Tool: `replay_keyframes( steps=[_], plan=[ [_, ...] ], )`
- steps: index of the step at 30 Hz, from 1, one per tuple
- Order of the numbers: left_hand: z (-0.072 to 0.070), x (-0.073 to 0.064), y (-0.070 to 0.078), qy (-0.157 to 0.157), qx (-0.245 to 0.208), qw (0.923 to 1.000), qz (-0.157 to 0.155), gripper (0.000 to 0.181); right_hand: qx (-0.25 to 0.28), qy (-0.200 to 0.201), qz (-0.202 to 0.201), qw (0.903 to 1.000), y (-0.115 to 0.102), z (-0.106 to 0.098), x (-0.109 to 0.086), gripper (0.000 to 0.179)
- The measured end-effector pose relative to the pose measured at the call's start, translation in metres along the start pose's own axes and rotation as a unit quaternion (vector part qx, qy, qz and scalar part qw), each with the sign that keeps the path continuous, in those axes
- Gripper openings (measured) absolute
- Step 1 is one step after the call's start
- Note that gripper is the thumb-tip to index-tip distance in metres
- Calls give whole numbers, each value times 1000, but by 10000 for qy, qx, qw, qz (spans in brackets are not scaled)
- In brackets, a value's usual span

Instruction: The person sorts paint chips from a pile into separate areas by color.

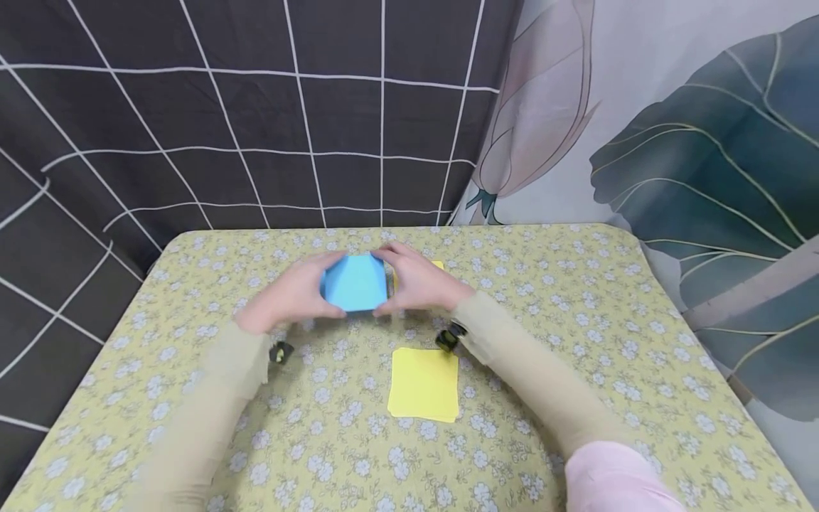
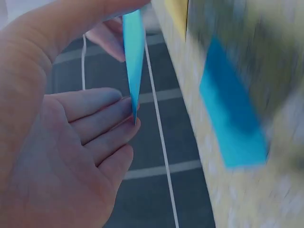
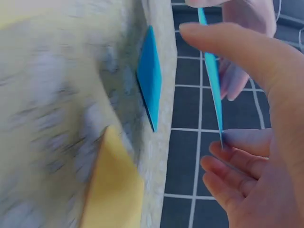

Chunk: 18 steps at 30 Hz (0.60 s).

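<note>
A thin square blue paper sheet (image 1: 356,283) is held up over the table between the two hands. On its left side, the left hand (image 1: 291,291) holds it by the edge, thumb at one corner and fingers at the other. The right hand (image 1: 425,281) holds the opposite edge in the same way. Both wrist views show the sheet almost edge-on, by the fingertips (image 2: 129,107). Below it, a blue piece of paper (image 3: 150,78) lies on the tablecloth. In the head view that lower piece is hidden.
A yellow paper stack (image 1: 424,384) lies nearer the person, close to the right wrist. More yellow paper (image 1: 439,264) sits partly hidden behind the right hand. The table has a flowered yellow cloth (image 1: 544,313). A dark gridded curtain (image 1: 256,114) hangs behind its far edge.
</note>
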<state>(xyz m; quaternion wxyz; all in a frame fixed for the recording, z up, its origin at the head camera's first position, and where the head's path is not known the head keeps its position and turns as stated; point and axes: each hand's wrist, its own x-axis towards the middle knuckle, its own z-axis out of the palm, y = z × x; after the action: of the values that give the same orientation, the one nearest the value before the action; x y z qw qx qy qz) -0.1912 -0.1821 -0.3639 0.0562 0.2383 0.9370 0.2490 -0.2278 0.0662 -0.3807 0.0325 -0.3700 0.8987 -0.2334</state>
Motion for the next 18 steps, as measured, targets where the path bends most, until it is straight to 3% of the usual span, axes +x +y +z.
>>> replay_keyframes(
  steps=[3,7,18],
  plan=[
    [-17,8,-15,-86,101,9998,-172,108,-63,-28,25,10000,-1,6,27,109],
    [-24,15,-30,-249,-32,9988,-413,104,-22,-214,263,9994,-2,18,48,109],
    [0,16,-58,-545,-545,9944,-729,103,30,-693,531,9962,4,44,61,105]
  ],
)
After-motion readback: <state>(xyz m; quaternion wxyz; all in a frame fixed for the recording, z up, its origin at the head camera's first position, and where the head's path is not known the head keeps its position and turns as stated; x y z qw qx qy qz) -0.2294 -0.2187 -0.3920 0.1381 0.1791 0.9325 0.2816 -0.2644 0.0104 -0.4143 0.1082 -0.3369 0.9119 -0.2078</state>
